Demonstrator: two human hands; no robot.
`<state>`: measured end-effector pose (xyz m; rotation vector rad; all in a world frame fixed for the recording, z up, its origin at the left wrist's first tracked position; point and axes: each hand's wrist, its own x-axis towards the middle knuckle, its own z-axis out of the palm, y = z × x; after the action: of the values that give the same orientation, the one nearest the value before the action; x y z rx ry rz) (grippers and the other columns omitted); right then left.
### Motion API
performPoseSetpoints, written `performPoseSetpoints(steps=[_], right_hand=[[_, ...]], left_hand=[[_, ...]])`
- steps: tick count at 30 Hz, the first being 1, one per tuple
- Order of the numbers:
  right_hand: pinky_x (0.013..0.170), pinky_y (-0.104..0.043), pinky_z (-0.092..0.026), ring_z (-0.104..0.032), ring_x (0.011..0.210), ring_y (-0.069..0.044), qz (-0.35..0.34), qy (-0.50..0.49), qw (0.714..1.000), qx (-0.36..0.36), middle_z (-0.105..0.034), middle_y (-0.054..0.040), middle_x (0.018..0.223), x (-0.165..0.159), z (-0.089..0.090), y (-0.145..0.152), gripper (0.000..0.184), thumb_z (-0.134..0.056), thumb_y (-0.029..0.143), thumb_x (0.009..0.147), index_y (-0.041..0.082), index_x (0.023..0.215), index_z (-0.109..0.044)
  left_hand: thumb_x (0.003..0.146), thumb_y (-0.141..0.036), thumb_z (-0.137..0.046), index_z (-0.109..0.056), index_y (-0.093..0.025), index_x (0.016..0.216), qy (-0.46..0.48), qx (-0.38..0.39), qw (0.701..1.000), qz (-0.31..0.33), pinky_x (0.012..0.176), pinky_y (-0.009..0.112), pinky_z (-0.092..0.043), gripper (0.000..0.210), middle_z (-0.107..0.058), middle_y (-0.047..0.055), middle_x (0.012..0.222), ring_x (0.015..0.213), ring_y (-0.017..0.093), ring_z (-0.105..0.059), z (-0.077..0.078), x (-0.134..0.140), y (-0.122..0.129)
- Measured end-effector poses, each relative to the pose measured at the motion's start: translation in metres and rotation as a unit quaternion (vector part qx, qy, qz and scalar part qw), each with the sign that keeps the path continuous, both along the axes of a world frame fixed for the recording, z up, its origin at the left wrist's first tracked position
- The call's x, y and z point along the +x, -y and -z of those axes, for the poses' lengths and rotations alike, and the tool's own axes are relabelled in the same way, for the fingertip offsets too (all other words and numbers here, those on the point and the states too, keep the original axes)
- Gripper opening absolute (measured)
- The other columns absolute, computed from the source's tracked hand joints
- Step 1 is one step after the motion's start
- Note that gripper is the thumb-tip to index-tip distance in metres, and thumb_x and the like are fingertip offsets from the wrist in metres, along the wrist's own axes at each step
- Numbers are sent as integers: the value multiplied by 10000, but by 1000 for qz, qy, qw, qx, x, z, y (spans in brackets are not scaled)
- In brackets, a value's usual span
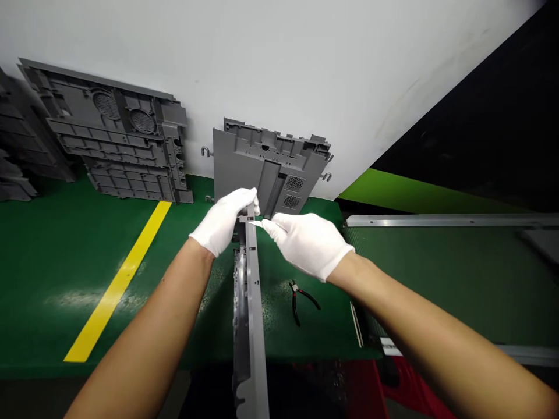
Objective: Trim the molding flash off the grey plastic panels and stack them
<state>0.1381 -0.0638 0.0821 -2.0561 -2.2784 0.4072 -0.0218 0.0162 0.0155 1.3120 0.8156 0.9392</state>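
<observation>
I have the panel (257, 302) up on its edge, its near end running past the front of the table (43, 291). My left hand (227, 218) grips the panel's far end, back of the hand upward and fingers curled over the top; that forearm slants in from the panel's left. My right hand (308, 241), just right of the panel, is closed on a blade (257, 223), knuckles up, wrist nearly in line with its forearm. The blade points left at the panel's upper edge; I can't tell whether it touches. Pliers (294, 304) lie spread to the panel's right, near it, and more panels (238, 169) lean beyond its far end.
</observation>
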Motion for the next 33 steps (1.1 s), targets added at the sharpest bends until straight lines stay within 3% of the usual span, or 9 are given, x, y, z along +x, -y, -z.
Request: performPoseSetpoints(steps=[8,14,18,33], right_hand=[[671,-364,-482,-672,668,-235,-5,121,993,7,-639,-59,657,-8,-10,6,656,-196,613,1039,213,890,-694],[650,-350,-485,-682,652,-235,0,182,983,12,-625,-67,604,-14,-17,12,582,-272,541,1050,186,866,-695],[636,-348,-486,-685,660,-245,-11,215,977,-1,-674,-102,679,-17,-23,17,555,-298,516,1046,155,928,-702],[619,-357,-453,-657,626,-250,-21,204,979,18,-653,-105,659,-14,-23,21,452,-362,444,1034,154,930,-692]], left_hand=[[927,-526,-519,-618,-236,764,-31,12,999,-22,767,331,-497,347,-653,35,857,808,205,-602,0,2,3],[931,-521,-512,-587,-232,768,-39,12,999,-17,717,319,-476,340,-634,38,868,787,200,-579,1,7,4],[943,-509,-487,-565,-219,786,-54,13,998,-12,698,306,-465,339,-631,43,871,797,198,-576,1,9,4],[962,-450,-481,-560,-209,769,-42,5,999,-11,709,310,-456,318,-632,49,881,797,185,-584,-1,13,6]])
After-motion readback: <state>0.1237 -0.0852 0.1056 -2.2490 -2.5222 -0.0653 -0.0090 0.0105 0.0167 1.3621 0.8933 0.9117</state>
